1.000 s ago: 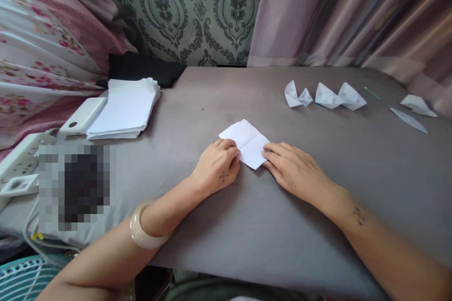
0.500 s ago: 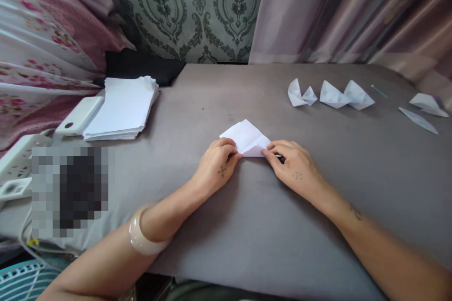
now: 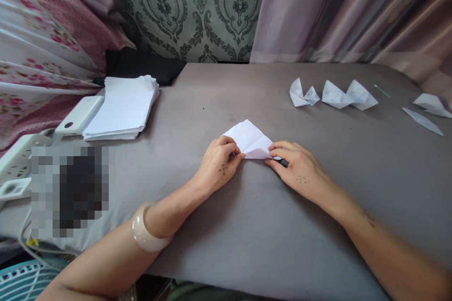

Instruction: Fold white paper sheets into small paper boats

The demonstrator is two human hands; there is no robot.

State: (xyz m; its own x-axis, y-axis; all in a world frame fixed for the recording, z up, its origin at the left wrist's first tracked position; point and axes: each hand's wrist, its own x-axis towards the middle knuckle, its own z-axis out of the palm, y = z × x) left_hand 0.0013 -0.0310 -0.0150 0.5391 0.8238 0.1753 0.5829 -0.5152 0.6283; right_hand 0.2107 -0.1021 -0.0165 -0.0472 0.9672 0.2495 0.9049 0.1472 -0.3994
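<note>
A partly folded sheet of white paper (image 3: 249, 137) lies on the grey cloth-covered table in front of me, its pointed corner facing away and a folded edge along the near side. My left hand (image 3: 221, 160) grips its left near corner, thumb and fingers pinched together. At the right near corner, my right hand (image 3: 294, 164) holds the paper between thumb and fingers. A small dark item (image 3: 283, 162) shows beneath the right fingers; I cannot make out what it is.
Folded white paper shapes (image 3: 337, 95) stand at the back right, with flatter paper pieces (image 3: 423, 121) farther right. At the left lie a stack of white paper (image 3: 122, 103), a white box (image 3: 79, 115) and a power strip (image 3: 21, 153). A thin green stick (image 3: 382, 91) lies behind.
My right thumb has come off the paper's near fold and sits slightly lower and farther right. The left hand keeps its pinch, almost unmoved. The view has shifted slightly.
</note>
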